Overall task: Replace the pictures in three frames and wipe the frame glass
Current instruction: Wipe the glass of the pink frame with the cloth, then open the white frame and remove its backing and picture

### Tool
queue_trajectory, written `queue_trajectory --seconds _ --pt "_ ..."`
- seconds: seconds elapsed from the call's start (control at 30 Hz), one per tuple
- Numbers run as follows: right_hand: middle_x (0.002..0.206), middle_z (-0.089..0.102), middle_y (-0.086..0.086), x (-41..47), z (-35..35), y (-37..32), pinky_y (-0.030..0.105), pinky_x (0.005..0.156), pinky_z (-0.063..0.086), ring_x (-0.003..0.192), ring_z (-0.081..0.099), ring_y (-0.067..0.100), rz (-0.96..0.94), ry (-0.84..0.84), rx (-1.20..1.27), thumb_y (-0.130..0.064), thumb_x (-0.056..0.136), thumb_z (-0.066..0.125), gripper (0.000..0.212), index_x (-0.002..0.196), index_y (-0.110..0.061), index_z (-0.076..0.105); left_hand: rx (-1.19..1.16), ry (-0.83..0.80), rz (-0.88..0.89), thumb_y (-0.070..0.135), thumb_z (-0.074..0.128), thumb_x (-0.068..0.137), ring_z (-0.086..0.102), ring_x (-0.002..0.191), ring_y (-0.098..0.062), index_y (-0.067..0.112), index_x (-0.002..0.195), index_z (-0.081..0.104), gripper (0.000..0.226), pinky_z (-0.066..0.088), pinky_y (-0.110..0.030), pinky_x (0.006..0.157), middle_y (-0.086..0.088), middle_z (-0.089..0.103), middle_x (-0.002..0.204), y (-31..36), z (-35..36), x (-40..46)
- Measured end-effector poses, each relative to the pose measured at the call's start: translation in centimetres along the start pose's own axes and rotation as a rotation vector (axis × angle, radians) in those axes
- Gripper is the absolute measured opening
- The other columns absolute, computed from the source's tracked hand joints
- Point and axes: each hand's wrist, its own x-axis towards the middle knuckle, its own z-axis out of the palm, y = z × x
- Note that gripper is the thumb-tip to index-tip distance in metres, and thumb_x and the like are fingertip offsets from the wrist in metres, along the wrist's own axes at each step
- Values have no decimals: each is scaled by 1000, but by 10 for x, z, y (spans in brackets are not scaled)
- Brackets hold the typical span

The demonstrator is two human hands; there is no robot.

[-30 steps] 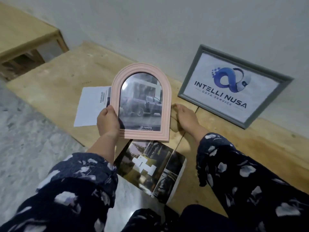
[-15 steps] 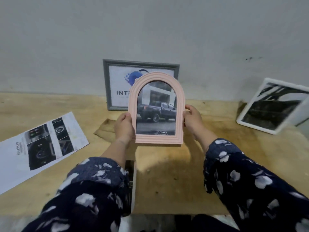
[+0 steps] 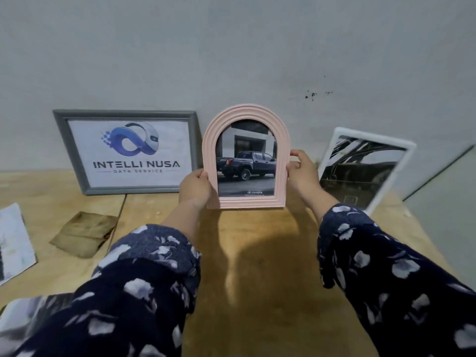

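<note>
I hold a pink arched frame upright above the wooden table, a dark pickup truck picture behind its glass. My left hand grips its lower left edge and my right hand grips its right edge. A grey frame with an "INTELLI NUSA" logo leans on the wall to the left. On the right, a white frame with a dark car-interior picture leans on the wall. A folded brownish cloth lies on the table at the left.
A printed sheet lies at the table's far left edge. The grey wall rises right behind the frames. A pale panel slants at the far right.
The pink frame has moved right and away from me, from in front of the grey frame to the gap between the grey and white frames. Both hands keep their hold.
</note>
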Motion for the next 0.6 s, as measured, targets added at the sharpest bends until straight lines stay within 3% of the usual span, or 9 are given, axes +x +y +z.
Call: queue_trajectory --seconds 0.1,0.23,0.47,0.6 --pt "76 61 -5 21 -3 2 16 53 41 67 56 8 -20 -26 -29 -12 100 36 26 118 -27 49 -13 35 -61 21 35 104 53 117 -30 11 130 58 36 39 -30 95 -11 59 129 7 20 9" --pt "92 67 2 41 4 11 24 53 42 71 60 15 9 -35 -6 -13 100 33 31 121 -29 50 10 74 -97 23 36 104 53 120 -30 12 131 57 37 39 -32 100 -9 58 132 8 38 22" --pt "95 66 4 53 6 29 30 61 46 78 61 19 33 -73 -32 -13 99 31 35 126 -29 45 58 105 -94 24 37 103 54 116 -29 14 127 61 36 42 -34 97 -9 61 128 10 47 31" --pt "121 62 2 49 5 25 35 78 50 95 61 20 32 -105 -38 -15 100 33 39 136 -29 40 71 105 -102 21 35 103 49 126 -30 12 139 50 40 39 -36 104 -10 54 138 17 47 23"
